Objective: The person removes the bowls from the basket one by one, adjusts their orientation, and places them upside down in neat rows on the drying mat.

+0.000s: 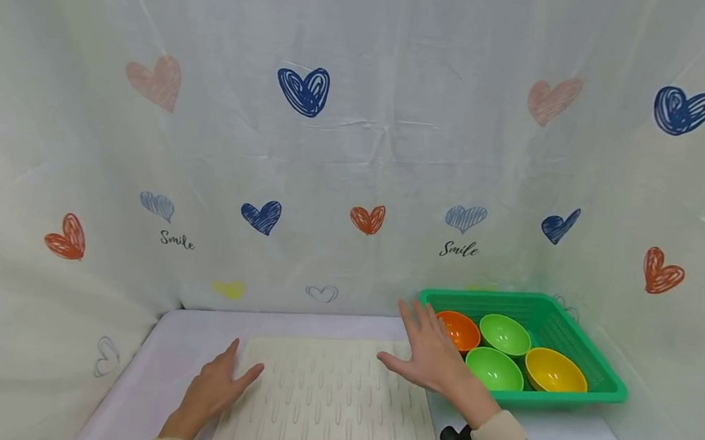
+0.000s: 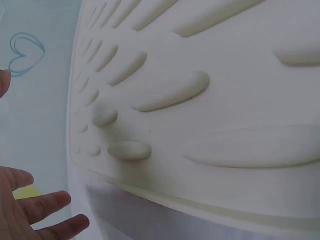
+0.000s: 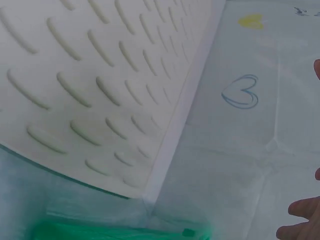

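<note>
A cream-white mat [image 1: 322, 401] with rows of raised oblong bumps lies on the table in the head view. My left hand [image 1: 211, 388] is at its left edge, fingers spread and nothing in its grasp. In the left wrist view the fingers [image 2: 45, 206] of that hand show beside the bumpy mat [image 2: 240, 110]. My right hand [image 1: 429, 355] hovers over the mat's far right corner, thumb and fingers spread, holding nothing. It overlaps the near left side of a green basket [image 1: 593, 364] in the head view. Only fingertips [image 3: 302, 207] of it show in the right wrist view.
Inside the basket are an orange bowl [image 1: 461, 330], two green bowls [image 1: 505, 334] and a yellow bowl [image 1: 556, 371]. A white table cover [image 1: 145, 384] lies under the mat. Pale curtains [image 1: 360, 143] printed with hearts stand behind and at both sides.
</note>
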Demonstrator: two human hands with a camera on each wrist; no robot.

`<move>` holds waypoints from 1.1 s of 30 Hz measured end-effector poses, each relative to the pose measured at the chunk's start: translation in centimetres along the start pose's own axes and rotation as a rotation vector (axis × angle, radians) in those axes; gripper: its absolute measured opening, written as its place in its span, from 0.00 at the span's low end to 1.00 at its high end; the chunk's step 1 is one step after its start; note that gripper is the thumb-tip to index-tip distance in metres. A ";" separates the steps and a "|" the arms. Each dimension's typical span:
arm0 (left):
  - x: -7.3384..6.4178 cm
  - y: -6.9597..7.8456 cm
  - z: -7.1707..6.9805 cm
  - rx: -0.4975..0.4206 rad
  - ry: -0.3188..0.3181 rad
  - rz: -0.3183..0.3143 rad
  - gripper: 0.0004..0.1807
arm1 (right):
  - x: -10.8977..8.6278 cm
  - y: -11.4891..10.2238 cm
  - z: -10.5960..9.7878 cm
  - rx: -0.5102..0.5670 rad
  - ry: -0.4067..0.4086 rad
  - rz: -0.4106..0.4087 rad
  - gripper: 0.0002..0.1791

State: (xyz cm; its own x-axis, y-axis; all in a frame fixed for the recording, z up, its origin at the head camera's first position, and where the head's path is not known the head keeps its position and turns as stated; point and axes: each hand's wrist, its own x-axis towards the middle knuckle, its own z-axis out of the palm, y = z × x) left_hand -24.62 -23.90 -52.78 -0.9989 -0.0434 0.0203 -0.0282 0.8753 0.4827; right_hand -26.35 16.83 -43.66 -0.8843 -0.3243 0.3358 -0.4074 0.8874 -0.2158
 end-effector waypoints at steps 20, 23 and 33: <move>0.2 -0.7 0.1 -0.067 0.099 -0.127 0.32 | 2.1 5.5 -3.9 0.158 0.065 0.212 0.57; 0.2 -0.7 0.2 -0.064 0.105 -0.123 0.29 | 2.3 6.3 -4.7 0.208 0.052 0.240 0.57; 0.2 -0.4 0.7 -0.073 0.098 -0.120 0.12 | 3.3 8.9 -6.1 0.295 0.087 0.283 0.55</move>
State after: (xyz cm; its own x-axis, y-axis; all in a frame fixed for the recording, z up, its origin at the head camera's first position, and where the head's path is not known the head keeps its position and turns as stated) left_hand -24.80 -23.94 -53.59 -0.9797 -0.1958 0.0426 -0.1408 0.8238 0.5492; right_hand -31.50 25.71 -38.87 -0.9535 -0.0409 0.2987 -0.2098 0.8013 -0.5602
